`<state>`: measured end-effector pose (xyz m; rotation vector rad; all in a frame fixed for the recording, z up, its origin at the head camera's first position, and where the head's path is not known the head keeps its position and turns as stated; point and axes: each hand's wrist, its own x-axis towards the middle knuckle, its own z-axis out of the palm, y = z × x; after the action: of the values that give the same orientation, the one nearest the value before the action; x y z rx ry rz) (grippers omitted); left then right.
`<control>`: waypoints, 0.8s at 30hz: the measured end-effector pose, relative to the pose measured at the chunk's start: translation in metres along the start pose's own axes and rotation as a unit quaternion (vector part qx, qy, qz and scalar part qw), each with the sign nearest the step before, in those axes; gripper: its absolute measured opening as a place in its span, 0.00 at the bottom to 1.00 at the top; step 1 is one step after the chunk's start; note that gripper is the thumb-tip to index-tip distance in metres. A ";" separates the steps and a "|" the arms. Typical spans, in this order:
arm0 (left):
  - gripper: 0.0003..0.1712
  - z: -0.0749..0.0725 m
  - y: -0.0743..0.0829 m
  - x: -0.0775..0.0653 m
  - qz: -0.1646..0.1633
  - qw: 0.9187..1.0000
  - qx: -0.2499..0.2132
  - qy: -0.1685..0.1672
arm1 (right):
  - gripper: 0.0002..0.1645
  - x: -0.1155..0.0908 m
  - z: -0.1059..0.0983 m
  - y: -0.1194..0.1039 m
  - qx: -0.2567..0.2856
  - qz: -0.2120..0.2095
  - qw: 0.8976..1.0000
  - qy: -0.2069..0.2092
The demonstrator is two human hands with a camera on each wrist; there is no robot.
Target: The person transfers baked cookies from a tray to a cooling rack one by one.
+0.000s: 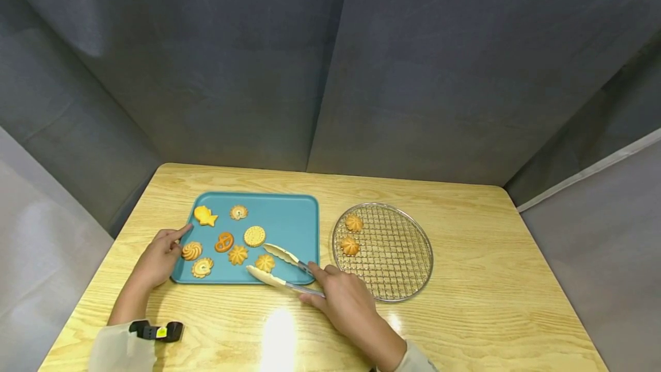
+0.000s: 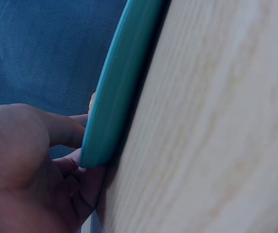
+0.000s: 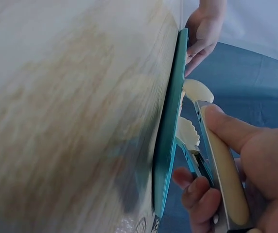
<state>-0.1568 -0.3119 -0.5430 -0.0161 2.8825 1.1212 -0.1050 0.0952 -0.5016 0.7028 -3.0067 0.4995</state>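
My left hand (image 1: 161, 254) grips the left edge of a teal tray (image 1: 289, 211), fingers above and below the rim in the left wrist view. Metal tongs (image 1: 304, 290) with cream scalloped tips are held in my right hand (image 1: 347, 297). Their spread tips lie on either side of a ridged star-shaped cookie (image 1: 265, 263) near the tray's front right. Elsewhere on the tray are a fish-shaped cookie (image 1: 205, 216), a pretzel (image 1: 224, 241), a round dotted biscuit (image 1: 255, 236), a swirl cookie (image 1: 191, 251) and several flower-like ones. The right wrist view shows the tongs (image 3: 221, 170) tilted over the tray.
Right of the tray stands a round wire rack (image 1: 397, 251). Two ridged cookies (image 1: 349, 245) sit along its left side. A wooden table (image 1: 480, 280) bears everything, with grey curtains (image 1: 413, 73) behind and at both sides.
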 end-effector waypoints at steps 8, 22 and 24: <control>0.29 -0.001 0.001 0.000 -0.001 1.000 0.003 -0.002 | 0.37 0.000 0.001 -0.001 -0.016 -0.004 1.000 0.009; 0.28 -0.002 0.002 -0.001 -0.001 1.000 0.005 -0.003 | 0.36 -0.003 -0.003 0.000 -0.016 -0.011 1.000 0.021; 0.28 -0.001 0.002 -0.001 -0.002 1.000 0.006 -0.003 | 0.36 -0.003 -0.005 0.000 -0.016 -0.006 1.000 0.019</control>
<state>-0.1563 -0.3110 -0.5406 -0.0182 2.8827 1.1021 -0.1025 0.0982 -0.4973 0.7016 -2.9650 0.4585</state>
